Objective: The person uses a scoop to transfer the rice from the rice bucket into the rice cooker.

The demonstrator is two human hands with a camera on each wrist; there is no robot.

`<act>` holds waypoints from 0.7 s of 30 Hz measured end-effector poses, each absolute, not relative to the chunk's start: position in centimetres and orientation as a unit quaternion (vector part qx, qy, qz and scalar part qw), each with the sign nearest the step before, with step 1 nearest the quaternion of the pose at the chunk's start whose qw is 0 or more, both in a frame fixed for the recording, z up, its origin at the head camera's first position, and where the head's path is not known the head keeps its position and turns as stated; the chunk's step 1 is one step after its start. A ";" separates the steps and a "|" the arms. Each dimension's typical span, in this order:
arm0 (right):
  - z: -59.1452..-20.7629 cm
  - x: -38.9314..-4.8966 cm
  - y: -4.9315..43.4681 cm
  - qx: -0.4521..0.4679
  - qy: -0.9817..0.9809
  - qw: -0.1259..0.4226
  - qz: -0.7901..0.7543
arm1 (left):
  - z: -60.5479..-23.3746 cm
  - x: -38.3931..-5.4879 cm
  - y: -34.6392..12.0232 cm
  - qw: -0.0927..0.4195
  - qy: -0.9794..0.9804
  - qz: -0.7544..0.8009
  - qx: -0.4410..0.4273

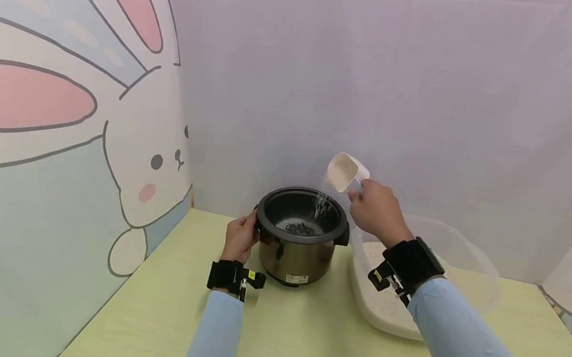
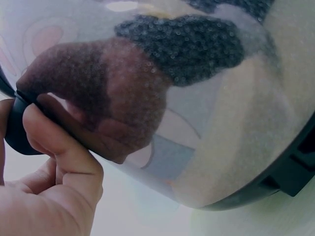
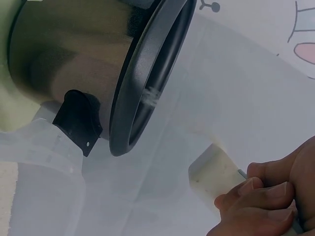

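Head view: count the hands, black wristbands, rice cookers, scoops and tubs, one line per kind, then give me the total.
Hands: 2, left hand and right hand
Black wristbands: 2
Rice cooker: 1
White scoop: 1
Translucent tub: 1
Total: 7

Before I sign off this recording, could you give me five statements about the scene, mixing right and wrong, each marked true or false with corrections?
1. The right hand holds a white scoop. True.
2. The left hand also grips the scoop. False: it grips the side handle of the pot.
3. Pale grains are falling toward the pot. True.
4. A lid covers the pot. False: its top is open.
5. A plastic tub stands right of the pot. True.
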State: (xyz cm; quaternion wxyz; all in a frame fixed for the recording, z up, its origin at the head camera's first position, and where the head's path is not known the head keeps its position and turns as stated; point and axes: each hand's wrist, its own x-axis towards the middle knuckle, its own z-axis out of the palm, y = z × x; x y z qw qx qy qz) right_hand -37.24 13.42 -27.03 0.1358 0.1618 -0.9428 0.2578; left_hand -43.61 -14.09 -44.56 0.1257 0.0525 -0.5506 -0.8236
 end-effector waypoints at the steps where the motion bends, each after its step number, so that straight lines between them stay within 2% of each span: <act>1: -27.1 -37.3 13.4 0.163 -0.943 0.133 0.257 | -44.5 -43.6 -14.1 0.125 -0.549 -0.825 0.052; 21: -27.6 -37.4 13.2 0.165 -0.945 0.145 0.242 | -44.8 -43.6 -14.0 0.124 -0.547 -0.826 0.060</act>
